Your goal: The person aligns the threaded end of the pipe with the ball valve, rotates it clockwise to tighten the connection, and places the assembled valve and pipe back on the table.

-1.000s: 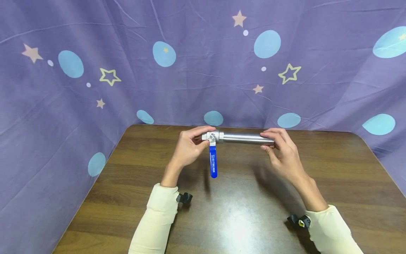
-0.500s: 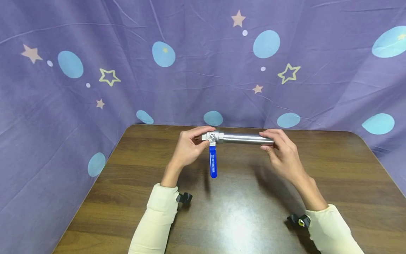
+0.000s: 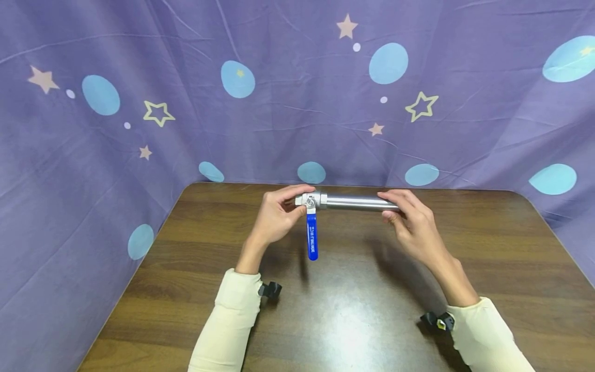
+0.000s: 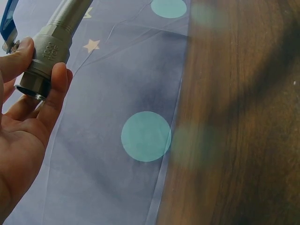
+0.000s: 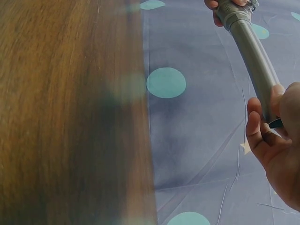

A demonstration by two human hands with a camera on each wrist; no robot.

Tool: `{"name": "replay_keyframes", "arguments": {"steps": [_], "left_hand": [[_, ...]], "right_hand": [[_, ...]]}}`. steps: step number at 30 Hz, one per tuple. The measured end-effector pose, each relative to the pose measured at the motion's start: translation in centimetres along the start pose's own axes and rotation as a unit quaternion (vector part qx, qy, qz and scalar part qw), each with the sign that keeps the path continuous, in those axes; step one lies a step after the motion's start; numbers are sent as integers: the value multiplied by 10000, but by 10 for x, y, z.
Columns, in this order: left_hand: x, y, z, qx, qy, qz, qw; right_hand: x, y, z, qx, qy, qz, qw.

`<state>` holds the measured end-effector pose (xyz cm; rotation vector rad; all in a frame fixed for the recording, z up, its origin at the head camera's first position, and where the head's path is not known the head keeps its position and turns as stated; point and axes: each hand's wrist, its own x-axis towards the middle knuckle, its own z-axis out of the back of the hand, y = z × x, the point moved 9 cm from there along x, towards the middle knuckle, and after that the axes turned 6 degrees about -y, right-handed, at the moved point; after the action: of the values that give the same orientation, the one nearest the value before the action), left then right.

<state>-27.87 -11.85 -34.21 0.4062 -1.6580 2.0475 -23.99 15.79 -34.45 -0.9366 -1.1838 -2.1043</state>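
A metal ball valve (image 3: 318, 199) with a long blue lever handle (image 3: 312, 237) is joined end to end with a shiny steel pipe (image 3: 355, 202). My left hand (image 3: 275, 216) grips the valve's body, thumb near the lever's pivot; the left wrist view shows the valve's open end (image 4: 32, 91) between thumb and fingers. The pipe's far end is in the grip of my right hand (image 3: 416, 222), fingers on top and thumb below. Together they hang level above the table, the lever pointing toward me. In the right wrist view my fingers (image 5: 254, 123) curl round the pipe's end.
The brown wooden table (image 3: 223, 227) spreads under both hands, its back edge just beyond the valve and pipe. A purple curtain (image 3: 279, 119) with stars and blue spots stands behind it and to the sides. Black wrist cameras (image 3: 270, 290) sit at both cuffs.
My right hand has shifted very slightly left along with the pipe's end. The left hand and valve have barely moved; the head view has turned a little.
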Motion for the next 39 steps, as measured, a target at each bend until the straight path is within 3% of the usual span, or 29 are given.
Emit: {"name": "replay_keyframes", "arguments": {"steps": [13,22,30,39], "left_hand": [[0,-1,-1,13,-2,-65,10000],[0,-2,0,29,-32,-78,10000],[-1,1,2,13,-50,-57,10000],[-1,-2,1,27,-31,-80,10000]], "right_hand": [[-2,-4,-2,-296,224,-120,9992],[-2,-1,-3,122,245,-205,9994],[0,5,-1,-114,28,226,9997],[1,6,0,-192,-12,284,9994]]}}
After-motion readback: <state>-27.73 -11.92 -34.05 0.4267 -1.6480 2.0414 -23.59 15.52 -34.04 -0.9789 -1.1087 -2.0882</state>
